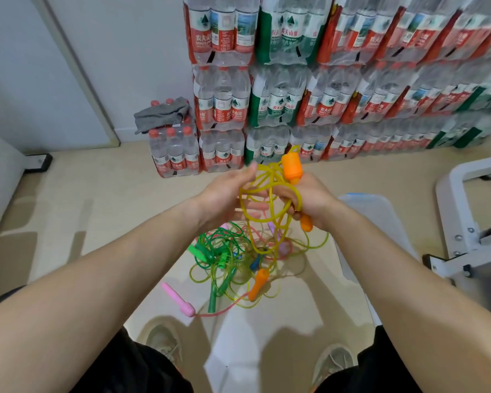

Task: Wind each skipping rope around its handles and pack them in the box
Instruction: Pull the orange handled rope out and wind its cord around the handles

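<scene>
1. Head view: both hands are raised above the floor (102, 194) in front of the person, with a yellow skipping rope (270, 191) strung between them.
2. Right hand (313, 204): its fingers are curled round the rope's orange handle (291, 165). Orange shows above the fist and again below it; whether that is one handle or two cannot be told.
3. Left hand (227, 198): it is just beside the right hand, with fingers straight and thumb raised. Yellow loops are draped across the fingers.
4. Slack from the held rope hangs down to a tangled pile of ropes (227, 259) on the floor beneath the hands. The pile includes green, pink and orange handles.
5. Box (380, 222): it is translucent, stands on the floor right of the pile, and is partly hidden by the right forearm.
6. Packs of bottled water (281, 103) are stacked along the floor's far edge against the wall. A grey cloth (162, 113) lies on the lowest pack.
</scene>
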The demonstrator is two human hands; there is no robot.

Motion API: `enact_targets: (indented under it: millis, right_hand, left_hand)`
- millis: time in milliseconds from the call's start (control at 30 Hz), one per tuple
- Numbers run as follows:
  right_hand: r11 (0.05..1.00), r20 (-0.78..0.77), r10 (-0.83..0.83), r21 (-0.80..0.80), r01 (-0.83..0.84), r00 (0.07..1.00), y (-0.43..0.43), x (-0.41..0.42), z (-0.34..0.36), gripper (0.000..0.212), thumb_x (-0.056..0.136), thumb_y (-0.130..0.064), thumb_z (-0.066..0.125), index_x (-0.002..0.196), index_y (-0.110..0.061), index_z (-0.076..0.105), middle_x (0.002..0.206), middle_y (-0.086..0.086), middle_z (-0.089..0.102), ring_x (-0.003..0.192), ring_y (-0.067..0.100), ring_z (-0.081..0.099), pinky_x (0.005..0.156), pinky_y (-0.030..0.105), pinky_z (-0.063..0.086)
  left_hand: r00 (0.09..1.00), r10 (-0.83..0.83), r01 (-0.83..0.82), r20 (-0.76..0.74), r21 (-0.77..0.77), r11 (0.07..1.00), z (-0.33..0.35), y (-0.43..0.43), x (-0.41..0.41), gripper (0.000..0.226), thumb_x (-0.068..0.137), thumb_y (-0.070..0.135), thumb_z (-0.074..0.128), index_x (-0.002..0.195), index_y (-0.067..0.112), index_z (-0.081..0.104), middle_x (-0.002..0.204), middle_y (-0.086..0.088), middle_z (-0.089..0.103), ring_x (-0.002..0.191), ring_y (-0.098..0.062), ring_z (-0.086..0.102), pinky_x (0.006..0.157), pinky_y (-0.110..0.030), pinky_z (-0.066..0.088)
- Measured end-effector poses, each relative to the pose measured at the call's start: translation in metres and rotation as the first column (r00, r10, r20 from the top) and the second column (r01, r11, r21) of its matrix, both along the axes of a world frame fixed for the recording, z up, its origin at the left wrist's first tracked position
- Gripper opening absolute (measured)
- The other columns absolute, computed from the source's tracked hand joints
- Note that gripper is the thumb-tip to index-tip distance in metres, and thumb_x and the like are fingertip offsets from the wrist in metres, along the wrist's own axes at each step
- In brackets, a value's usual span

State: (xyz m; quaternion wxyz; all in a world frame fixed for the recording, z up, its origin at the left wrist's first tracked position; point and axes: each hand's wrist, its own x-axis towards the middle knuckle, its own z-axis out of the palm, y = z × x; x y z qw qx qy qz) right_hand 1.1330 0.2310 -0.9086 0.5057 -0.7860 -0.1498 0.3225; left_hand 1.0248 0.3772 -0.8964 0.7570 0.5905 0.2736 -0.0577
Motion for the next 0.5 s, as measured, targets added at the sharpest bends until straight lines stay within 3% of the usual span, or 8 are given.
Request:
enact_targets:
  millis: [100,200,267,367,433,500]
  right_hand:
    - [0.998,-0.033,0.017,0.061,-0.015,0.999,-0.005,-0.002,0.006,0.022,0.094,-0.030,0.069,0.085,-0.011,0.063,0.066,0.004,0.062,0.043,0.013,0.049,0.037,0.022,0.033]
    - [0.998,-0.058,0.007,0.058,-0.004,0.998,-0.016,0.005,0.009,0.022,0.099,-0.039,0.061,0.097,-0.018,0.065,0.083,0.006,0.069,0.049,0.010,0.060,0.039,0.023,0.041]
    - [0.999,-0.060,-0.041,0.015,0.042,0.997,-0.023,0.012,0.007,0.021,0.101,-0.042,0.057,0.103,-0.021,0.063,0.100,0.007,0.071,0.059,0.014,0.068,0.042,0.023,0.045]
    - [0.991,0.015,-0.101,-0.088,0.102,0.995,-0.032,0.020,0.004,0.020,0.101,-0.038,0.058,0.097,-0.019,0.062,0.101,0.007,0.069,0.067,0.019,0.068,0.047,0.025,0.049]
    - [0.981,0.143,-0.138,-0.114,0.155,0.980,-0.037,0.023,0.001,0.022,0.100,-0.032,0.060,0.089,-0.013,0.063,0.087,0.008,0.068,0.058,0.016,0.060,0.050,0.027,0.046]
    - [0.977,0.308,-0.186,-0.046,0.210,0.933,-0.038,0.025,0.003,0.020,0.097,-0.027,0.065,0.088,-0.009,0.067,0.070,0.004,0.062,0.050,0.012,0.049,0.052,0.028,0.040]
  left_hand:
    - [0.988,0.114,-0.125,0.100,0.114,0.986,0.001,0.007,-0.001,0.017,0.106,0.022,0.046,0.113,0.014,0.060,0.078,0.000,0.064,0.050,-0.009,0.056,0.044,-0.019,0.041]
    - [0.992,0.075,-0.094,0.106,0.189,0.978,0.001,0.024,-0.001,0.019,0.106,0.019,0.046,0.112,0.011,0.063,0.061,0.004,0.049,0.043,-0.007,0.034,0.041,-0.019,0.022]
    - [0.995,0.040,-0.065,0.088,0.305,0.950,0.004,0.029,-0.003,0.022,0.102,0.022,0.053,0.107,0.007,0.068,0.060,0.003,0.047,0.042,-0.007,0.029,0.041,-0.018,0.018]
    - [1.000,-0.020,0.024,-0.014,0.471,0.882,0.002,0.034,-0.007,0.027,0.097,0.030,0.063,0.099,0.005,0.074,0.072,0.000,0.063,0.043,-0.008,0.035,0.040,-0.019,0.024]
    - [0.982,-0.057,0.152,-0.177,0.587,0.795,-0.010,0.038,-0.008,0.019,0.096,0.018,0.063,0.097,0.002,0.073,0.083,-0.007,0.072,0.046,-0.011,0.045,0.038,-0.019,0.034]
    - [0.929,-0.069,0.314,-0.363,0.675,0.667,-0.028,0.041,-0.008,0.019,0.093,0.003,0.058,0.107,-0.006,0.068,0.093,-0.019,0.073,0.060,-0.024,0.066,0.049,-0.028,0.055]
